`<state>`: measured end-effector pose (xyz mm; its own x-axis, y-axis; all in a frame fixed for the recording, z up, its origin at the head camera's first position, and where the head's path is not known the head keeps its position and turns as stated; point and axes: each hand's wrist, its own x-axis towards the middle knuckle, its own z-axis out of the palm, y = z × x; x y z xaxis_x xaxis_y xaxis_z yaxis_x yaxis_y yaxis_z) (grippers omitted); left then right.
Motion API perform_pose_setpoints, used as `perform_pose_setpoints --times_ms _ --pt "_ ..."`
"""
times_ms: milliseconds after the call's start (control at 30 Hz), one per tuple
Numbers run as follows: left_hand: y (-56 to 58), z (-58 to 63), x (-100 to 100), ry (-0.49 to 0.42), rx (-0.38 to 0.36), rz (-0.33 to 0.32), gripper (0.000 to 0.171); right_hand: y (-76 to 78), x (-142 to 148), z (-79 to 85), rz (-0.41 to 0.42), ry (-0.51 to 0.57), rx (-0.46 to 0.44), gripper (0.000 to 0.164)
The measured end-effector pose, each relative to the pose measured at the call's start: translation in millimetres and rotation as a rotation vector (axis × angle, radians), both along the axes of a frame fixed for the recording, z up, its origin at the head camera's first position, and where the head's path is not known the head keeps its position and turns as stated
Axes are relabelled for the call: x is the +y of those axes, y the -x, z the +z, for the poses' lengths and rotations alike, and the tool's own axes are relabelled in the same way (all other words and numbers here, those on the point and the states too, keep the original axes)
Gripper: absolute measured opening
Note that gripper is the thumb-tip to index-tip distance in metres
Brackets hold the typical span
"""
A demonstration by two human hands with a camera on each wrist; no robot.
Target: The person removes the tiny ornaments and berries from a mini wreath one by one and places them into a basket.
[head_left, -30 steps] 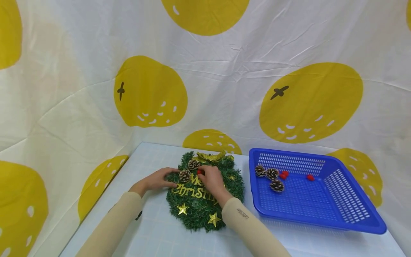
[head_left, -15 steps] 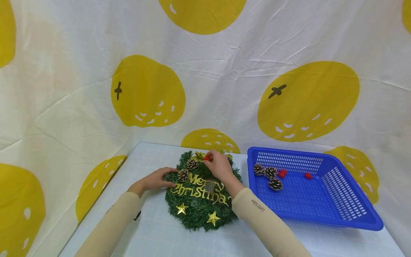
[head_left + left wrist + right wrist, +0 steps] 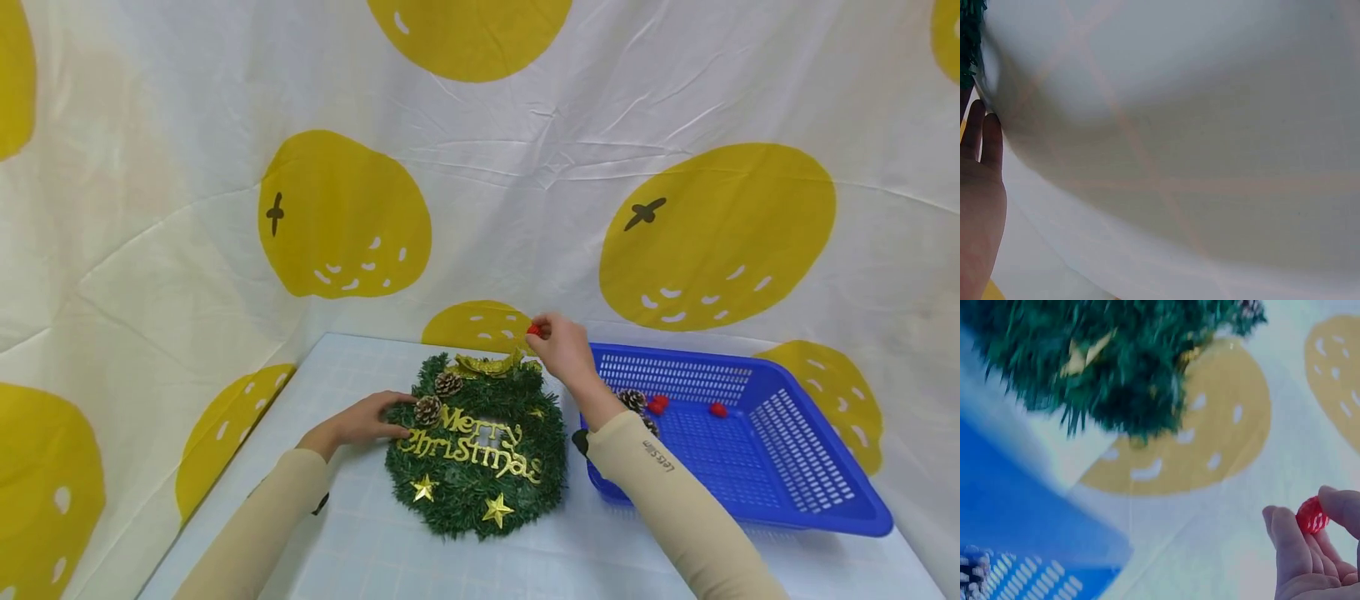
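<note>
A green Christmas wreath (image 3: 468, 508) with gold "Merry Christmas" lettering, stars and a gold bow lies on the table. Two pinecones (image 3: 428, 409) are on its upper left. My left hand (image 3: 365, 421) rests at the wreath's left edge beside the lower pinecone, fingers extended; the left wrist view shows the hand (image 3: 982, 181) only at its border. Past the wreath's upper right, my right hand (image 3: 564, 346) pinches a small red round ornament (image 3: 534, 330) in the air. White streaks mark the ornament (image 3: 1312, 516) between thumb and fingers in the right wrist view.
A blue plastic basket (image 3: 772, 517) stands right of the wreath, partly behind the right forearm. Inside lie pinecones (image 3: 632, 400) and several red ornaments (image 3: 718, 410). A white curtain with yellow fruit prints (image 3: 517, 233) hangs behind the table (image 3: 360, 533).
My right hand has lifted off the wreath's upper part and moved right and away toward the basket, carrying the red ornament. My left hand has stayed at the wreath's edge.
</note>
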<state>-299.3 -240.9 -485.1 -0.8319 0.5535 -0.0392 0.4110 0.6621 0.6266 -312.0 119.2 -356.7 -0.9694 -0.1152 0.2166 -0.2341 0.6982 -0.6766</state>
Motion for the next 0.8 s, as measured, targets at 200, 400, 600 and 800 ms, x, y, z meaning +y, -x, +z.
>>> perform_pose_setpoints --times_ms 200,400,600,800 --pt "0.4 -0.5 0.9 -0.003 -0.034 0.024 0.067 3.9 28.6 4.7 -0.028 -0.038 0.002 0.039" --pt "-1.3 0.7 0.6 0.004 -0.055 0.044 0.067 5.9 58.6 3.1 -0.078 -0.069 0.017 0.037" --pt "-2.3 1.4 1.7 0.009 -0.049 0.045 0.066 6.5 89.4 0.9 -0.129 -0.057 0.004 0.039" --pt "-4.3 4.0 1.7 0.01 -0.041 0.037 0.065 1.6 115.5 -9.3 -0.123 -0.103 0.022 0.038"
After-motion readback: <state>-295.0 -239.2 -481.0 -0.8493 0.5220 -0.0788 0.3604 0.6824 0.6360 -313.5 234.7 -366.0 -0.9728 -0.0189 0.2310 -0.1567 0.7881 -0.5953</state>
